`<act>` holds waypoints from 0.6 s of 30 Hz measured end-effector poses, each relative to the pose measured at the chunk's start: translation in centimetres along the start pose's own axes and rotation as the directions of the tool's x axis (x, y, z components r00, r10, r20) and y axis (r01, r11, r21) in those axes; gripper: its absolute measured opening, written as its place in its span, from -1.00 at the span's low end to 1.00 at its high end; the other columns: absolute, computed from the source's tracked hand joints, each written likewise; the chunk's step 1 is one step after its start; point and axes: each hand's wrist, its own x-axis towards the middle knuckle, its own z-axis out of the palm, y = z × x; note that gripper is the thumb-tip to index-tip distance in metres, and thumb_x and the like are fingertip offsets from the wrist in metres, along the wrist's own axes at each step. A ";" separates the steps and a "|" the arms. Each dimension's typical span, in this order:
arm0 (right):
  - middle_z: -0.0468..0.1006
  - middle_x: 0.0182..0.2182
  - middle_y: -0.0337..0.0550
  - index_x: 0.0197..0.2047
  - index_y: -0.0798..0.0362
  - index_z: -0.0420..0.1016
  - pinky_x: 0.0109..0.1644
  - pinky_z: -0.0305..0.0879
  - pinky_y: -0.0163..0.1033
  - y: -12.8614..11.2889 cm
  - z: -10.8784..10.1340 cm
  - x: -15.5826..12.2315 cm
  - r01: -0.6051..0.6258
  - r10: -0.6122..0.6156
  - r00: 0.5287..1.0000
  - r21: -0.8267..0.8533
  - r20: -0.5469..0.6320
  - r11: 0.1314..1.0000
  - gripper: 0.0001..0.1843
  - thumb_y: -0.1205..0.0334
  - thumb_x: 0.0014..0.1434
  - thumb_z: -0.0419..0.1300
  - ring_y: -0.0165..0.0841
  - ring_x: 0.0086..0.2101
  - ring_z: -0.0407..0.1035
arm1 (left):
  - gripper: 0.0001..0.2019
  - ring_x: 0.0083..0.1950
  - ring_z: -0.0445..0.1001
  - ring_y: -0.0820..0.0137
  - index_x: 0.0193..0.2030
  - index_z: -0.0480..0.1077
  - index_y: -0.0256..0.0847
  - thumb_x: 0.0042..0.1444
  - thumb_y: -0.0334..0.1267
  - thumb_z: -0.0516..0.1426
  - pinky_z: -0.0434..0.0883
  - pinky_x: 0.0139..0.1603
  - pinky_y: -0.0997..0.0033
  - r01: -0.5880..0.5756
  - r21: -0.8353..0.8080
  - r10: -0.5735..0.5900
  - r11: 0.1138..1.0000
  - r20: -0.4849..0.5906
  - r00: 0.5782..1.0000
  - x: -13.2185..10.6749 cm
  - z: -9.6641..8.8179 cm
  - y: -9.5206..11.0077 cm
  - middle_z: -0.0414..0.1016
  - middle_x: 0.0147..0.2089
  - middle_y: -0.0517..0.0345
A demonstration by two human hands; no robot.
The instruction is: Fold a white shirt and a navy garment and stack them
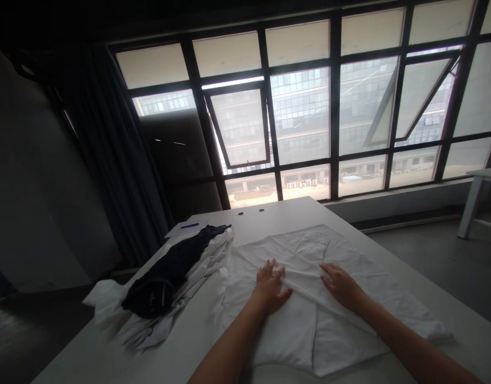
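Observation:
A white garment (293,325), probably a shirt, lies spread and partly folded over on the white table (277,213), with creases across its middle. My left hand (270,285) rests on the left part of the cloth, its fingers spread. To the right, my right hand (341,285) touches the same cloth near a fold edge, fingers stretched out toward the left and its thumb not clearly visible. Part of the garment reaches under my right forearm toward the table's right edge.
Left of the garment lies a heap of clothes: a dark garment (177,266) over pale ones (205,266). Behind it are a sheet of paper (177,230) and a blue pen (190,225). Tall windows (299,117) stand beyond the table, and another table (469,208) is at the right.

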 end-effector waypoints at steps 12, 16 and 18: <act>0.57 -0.26 0.00 -0.36 0.03 0.44 -0.08 0.25 -0.19 3.3 -2.8 -2.1 -0.080 0.077 0.997 -0.138 -0.024 0.987 -0.63 0.07 0.38 -0.02 -0.21 -0.21 0.47 | -0.43 0.49 0.04 0.15 0.44 0.17 0.05 0.31 0.01 0.03 0.05 0.46 0.06 -0.177 -0.031 0.178 0.984 0.074 0.981 -1.5 0.4 -0.2 0.09 0.50 0.14; 0.60 -0.31 -0.03 -0.23 0.01 0.42 -0.26 0.21 -0.21 3.0 -3.3 -2.2 -0.172 0.173 0.985 -0.107 -0.001 0.979 -0.61 0.01 0.43 -0.13 -0.20 -0.28 0.51 | -0.40 0.55 -0.13 0.15 0.46 0.12 0.05 0.33 0.09 0.00 -0.05 0.50 0.07 -0.170 -0.050 0.175 0.984 0.134 0.975 -2.1 0.6 -0.3 -0.06 0.55 0.17; 0.62 -0.32 -0.04 -0.18 -0.01 0.42 -0.31 0.17 -0.21 3.0 -3.4 -2.4 -0.213 0.218 0.976 -0.125 0.021 0.969 -0.61 -0.05 0.42 -0.10 -0.16 -0.28 0.53 | -0.39 0.55 -0.15 0.16 0.46 0.13 0.04 0.32 0.10 0.00 -0.07 0.50 0.08 -0.163 -0.057 0.170 0.985 0.140 0.976 -2.2 0.4 -0.1 -0.07 0.55 0.16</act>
